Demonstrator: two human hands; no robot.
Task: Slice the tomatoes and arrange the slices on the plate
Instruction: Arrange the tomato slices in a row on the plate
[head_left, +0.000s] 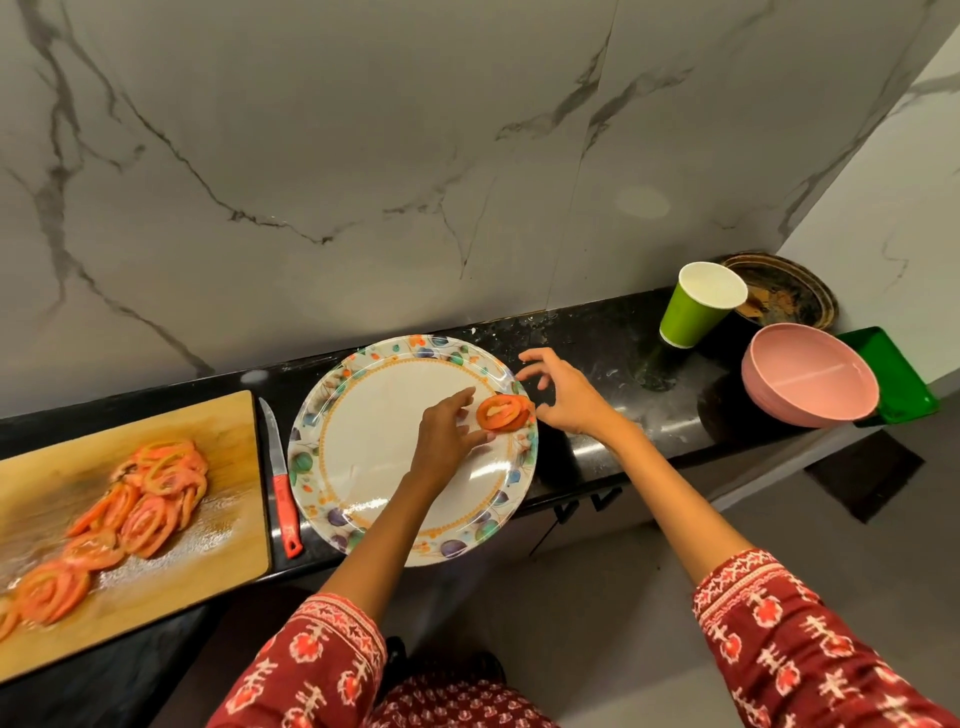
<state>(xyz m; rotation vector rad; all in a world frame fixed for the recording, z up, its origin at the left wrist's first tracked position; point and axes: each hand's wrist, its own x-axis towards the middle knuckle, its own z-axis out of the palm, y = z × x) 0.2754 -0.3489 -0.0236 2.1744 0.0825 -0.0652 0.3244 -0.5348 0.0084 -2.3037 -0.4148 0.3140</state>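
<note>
A single round red tomato slice (503, 412) lies at the right rim of the large white plate with a painted fruit-and-leaf border (363, 499), right of the frame's centre. The left hand (448, 426) reaches across the plate, its straightened fingertips touching the slice's near edge as if setting it in place; it grips nothing. The right hand (563, 395) hovers just beyond the plate's right rim, fingers spread and loosely curved, empty. The slicing looks done: a heap of cut red tomato slices (130, 514) waits on the wooden cutting board (218, 415) at lower left, and the small knife with a red plastic handle (283, 483) lies idle on the black table (597, 457) between board and plate. Arranging has barely begun, with nearly every slice left to move. At upper right stand a green paper cup (691, 312), a pink bowl (810, 384), a green tray (898, 374) and a dark round plate (784, 288). I can read no writing or brand anywhere.
</note>
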